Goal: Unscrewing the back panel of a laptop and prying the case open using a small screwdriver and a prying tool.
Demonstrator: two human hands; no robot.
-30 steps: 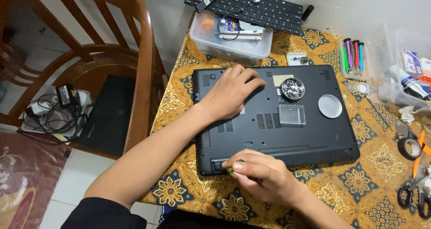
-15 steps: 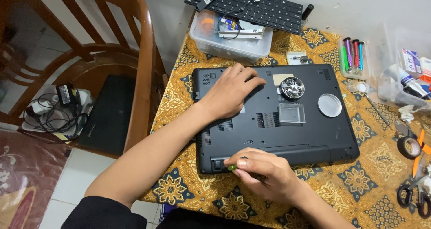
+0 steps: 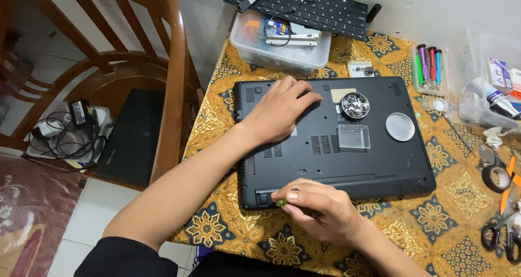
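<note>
A black laptop (image 3: 347,157) lies upside down on a table with a yellow patterned cloth (image 3: 233,233). My left hand (image 3: 279,111) rests flat on the laptop's far left part, fingers spread. My right hand (image 3: 317,209) is at the laptop's near left edge, with thumb and fingers pinched on a small green tool (image 3: 281,202) whose tip touches the base by a corner slot. On the laptop stand a round dish of small metal screws (image 3: 354,104), a clear square lid (image 3: 353,136) and a round white lid (image 3: 400,126).
A clear plastic box (image 3: 282,43) and a black keyboard (image 3: 309,5) lie at the back. Coloured screwdrivers (image 3: 429,65), a tape roll (image 3: 495,177) and scissors (image 3: 502,233) sit on the right. A wooden chair (image 3: 168,76) stands left, cables (image 3: 65,130) on the floor.
My right hand has shifted slightly along the laptop's near edge with the green tool. My left hand stays pressed on the laptop.
</note>
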